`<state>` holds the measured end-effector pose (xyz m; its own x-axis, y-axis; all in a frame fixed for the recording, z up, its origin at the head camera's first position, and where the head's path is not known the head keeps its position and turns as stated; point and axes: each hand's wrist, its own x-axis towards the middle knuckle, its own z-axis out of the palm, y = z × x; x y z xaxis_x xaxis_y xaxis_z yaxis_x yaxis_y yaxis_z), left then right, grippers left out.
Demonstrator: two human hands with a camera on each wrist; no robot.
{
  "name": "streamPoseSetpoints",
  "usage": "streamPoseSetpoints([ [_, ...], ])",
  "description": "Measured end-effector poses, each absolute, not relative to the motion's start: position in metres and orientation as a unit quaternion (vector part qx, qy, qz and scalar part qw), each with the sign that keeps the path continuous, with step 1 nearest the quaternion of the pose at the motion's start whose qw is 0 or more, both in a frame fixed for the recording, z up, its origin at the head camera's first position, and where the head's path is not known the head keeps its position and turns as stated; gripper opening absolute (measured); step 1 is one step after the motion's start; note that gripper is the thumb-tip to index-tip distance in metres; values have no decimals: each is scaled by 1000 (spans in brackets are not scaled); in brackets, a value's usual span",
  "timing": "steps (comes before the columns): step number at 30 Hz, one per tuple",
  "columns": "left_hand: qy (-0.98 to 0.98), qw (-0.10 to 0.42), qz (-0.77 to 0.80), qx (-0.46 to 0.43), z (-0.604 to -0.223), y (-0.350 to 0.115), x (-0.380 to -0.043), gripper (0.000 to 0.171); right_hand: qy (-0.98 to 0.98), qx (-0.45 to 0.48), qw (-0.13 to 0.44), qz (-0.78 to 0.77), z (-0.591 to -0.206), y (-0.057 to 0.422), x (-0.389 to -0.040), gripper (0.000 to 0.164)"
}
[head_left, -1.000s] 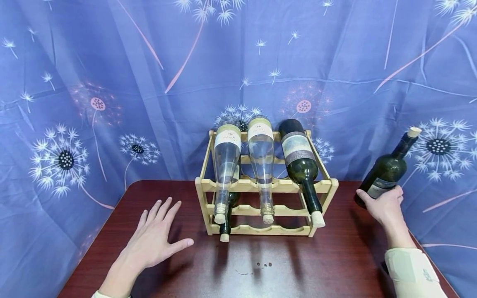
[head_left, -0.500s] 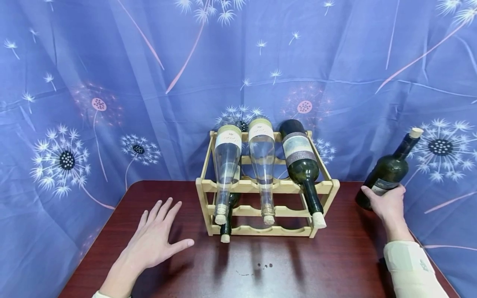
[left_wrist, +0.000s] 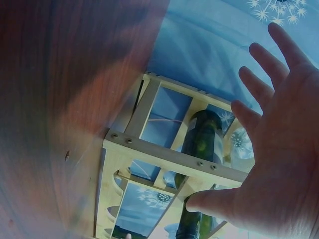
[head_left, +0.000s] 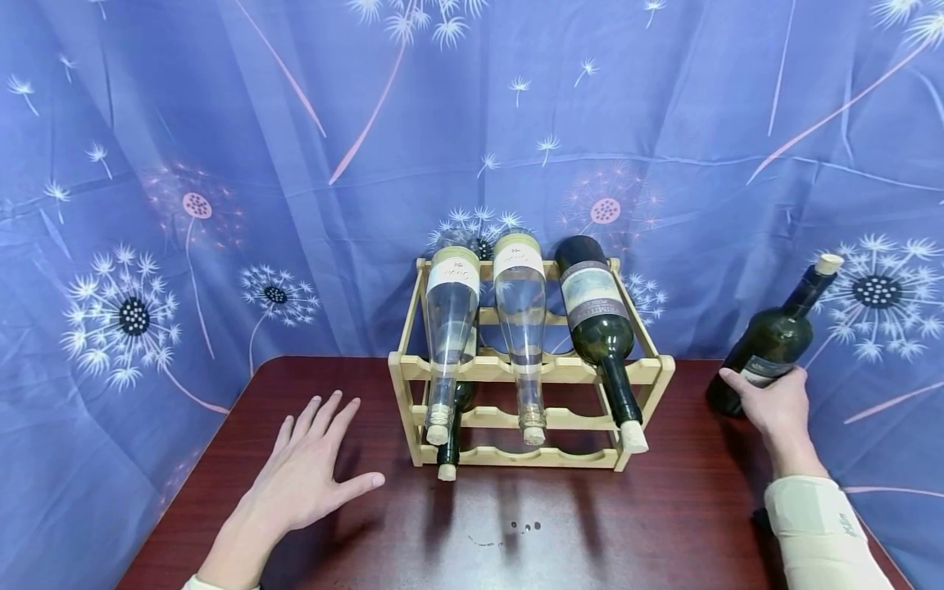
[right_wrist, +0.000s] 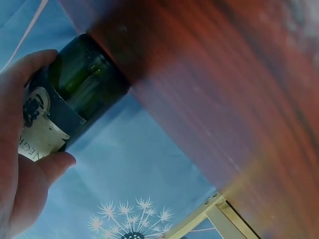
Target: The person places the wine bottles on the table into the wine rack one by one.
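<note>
My right hand (head_left: 774, 406) grips the lower part of a dark green wine bottle (head_left: 774, 336), corked and upright, at the table's back right. In the right wrist view, the bottle's base (right_wrist: 107, 64) meets the tabletop, and thumb and fingers curl round its label; part of the label is hidden. My left hand (head_left: 295, 471) is spread palm down at the table's left, holding nothing. Between the hands stands a wooden wine rack (head_left: 531, 369). On its top row lie two clear bottles (head_left: 452, 315) and a dark green bottle (head_left: 601, 328), corks forward.
Below the top row's left side, another dark bottle (head_left: 450, 447) lies in the rack, mostly hidden. A blue dandelion-print curtain (head_left: 354, 246) hangs behind and beside the dark red table (head_left: 590, 549). Small dark marks (head_left: 525, 526) show on the tabletop before the rack.
The head view shifts very slightly. Otherwise my right hand stays on the wine bottle, and my left hand and the rack look the same.
</note>
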<state>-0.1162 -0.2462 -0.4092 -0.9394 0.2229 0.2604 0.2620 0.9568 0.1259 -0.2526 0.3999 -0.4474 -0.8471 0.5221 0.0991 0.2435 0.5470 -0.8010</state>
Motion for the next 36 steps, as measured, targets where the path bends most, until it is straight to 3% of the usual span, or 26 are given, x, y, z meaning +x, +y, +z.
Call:
streamPoseSetpoints([
  [13, -981, 126, -82, -125, -409, -247, -116, 108, -877, -190, 166, 409, -447, 403, -241, 101],
  [25, -981, 126, -83, -125, -409, -246, -115, 108, -892, -137, 189, 387, -445, 402, -227, 78],
  [36, -980, 129, -84, -127, -409, -247, -116, 108, -907, -89, 181, 369, -439, 400, -212, 84],
])
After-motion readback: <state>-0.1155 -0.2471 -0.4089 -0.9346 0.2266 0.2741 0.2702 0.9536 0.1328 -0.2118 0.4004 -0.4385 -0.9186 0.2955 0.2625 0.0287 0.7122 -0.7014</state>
